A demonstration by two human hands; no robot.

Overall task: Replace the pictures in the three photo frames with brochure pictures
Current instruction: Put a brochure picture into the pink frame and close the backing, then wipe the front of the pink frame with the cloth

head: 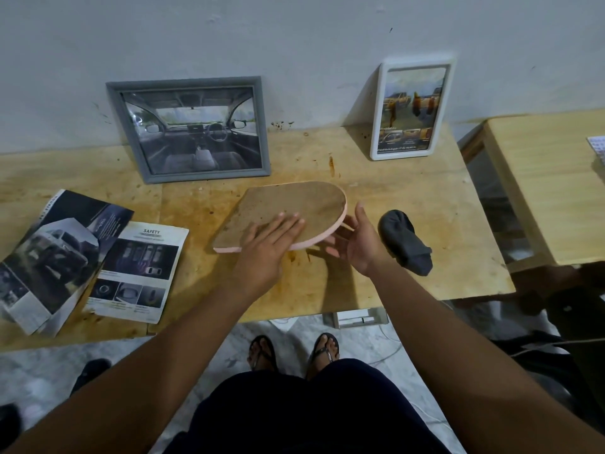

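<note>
On the stained wooden table by the white wall, the pink arched frame lies face down. My left hand presses flat on its backing, fingers straight and together. My right hand slips straight fingers under the raised round edge. Brochure pages lie left, a dark cloth just right.

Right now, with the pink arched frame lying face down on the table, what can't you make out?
Head view only.
- Front of the pink arched photo frame: faces the wooden table, picture hidden.
- Fingertips of the right hand: under the frame's rim, grip unclear.
- Caption in the white rounded frame: too small.
- Dark car brochure: cut by the left edge.
</note>
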